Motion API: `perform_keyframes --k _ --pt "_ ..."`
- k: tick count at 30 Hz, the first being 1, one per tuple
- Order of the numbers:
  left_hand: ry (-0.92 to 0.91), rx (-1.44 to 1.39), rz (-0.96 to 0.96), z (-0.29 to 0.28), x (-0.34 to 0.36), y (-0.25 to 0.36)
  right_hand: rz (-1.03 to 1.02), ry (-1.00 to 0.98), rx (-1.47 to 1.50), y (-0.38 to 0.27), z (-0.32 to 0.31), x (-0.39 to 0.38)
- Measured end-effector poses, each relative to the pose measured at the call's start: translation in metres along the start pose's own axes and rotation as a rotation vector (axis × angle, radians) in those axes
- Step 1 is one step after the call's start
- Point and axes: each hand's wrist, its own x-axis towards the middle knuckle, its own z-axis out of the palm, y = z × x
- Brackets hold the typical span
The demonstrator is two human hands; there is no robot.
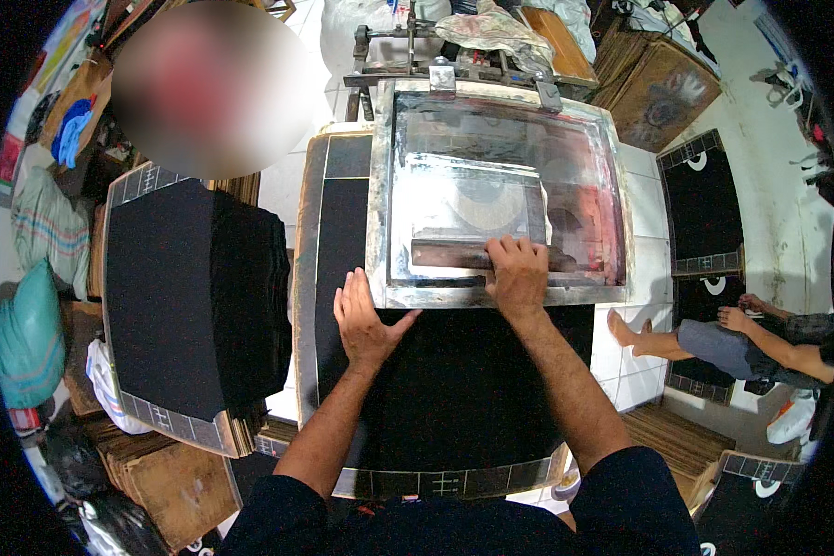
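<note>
A screen-printing frame (pixel 382 195) with a stained, glossy mesh is clamped at its far edge by two metal clamps (pixel 442 79), over a board (pixel 310 259) covered with black fabric (pixel 454 398). My right hand (pixel 519 278) grips a dark wooden squeegee (pixel 445 252) lying across the near part of the mesh. My left hand (pixel 366 324) is at the frame's near left corner, its fingers stretched out on the black surface beside the frame and its thumb at the frame's lower edge.
A stack of black fabric (pixel 167 306) on a board sits left, beside sacks (pixel 28 343) and cardboard stacks (pixel 167 486). Printed black pieces (pixel 704 213) lie on the right. A seated person's bare legs and arms (pixel 741 343) show at right. A blurred patch covers the upper left.
</note>
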Motion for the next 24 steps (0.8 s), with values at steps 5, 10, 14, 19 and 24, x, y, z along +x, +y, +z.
perform_keyframes --k 5,10,14,19,24 --pt "0.053 -0.210 0.052 0.004 0.005 -0.003 -0.018 0.044 -0.011 -0.001 -0.002 -0.006" --pt "0.070 -0.370 -0.044 0.016 0.010 -0.004 -0.020 0.073 0.025 0.001 0.003 -0.009" --pt "0.216 -0.390 0.044 0.022 0.006 -0.005 -0.018 0.087 0.088 0.002 0.002 -0.014" --pt "0.239 -0.524 0.002 0.028 -0.002 -0.009 -0.007 0.160 0.108 0.001 -0.003 -0.011" --pt "0.225 -0.477 0.025 0.031 -0.004 -0.011 0.023 0.026 0.116 0.007 -0.015 0.019"
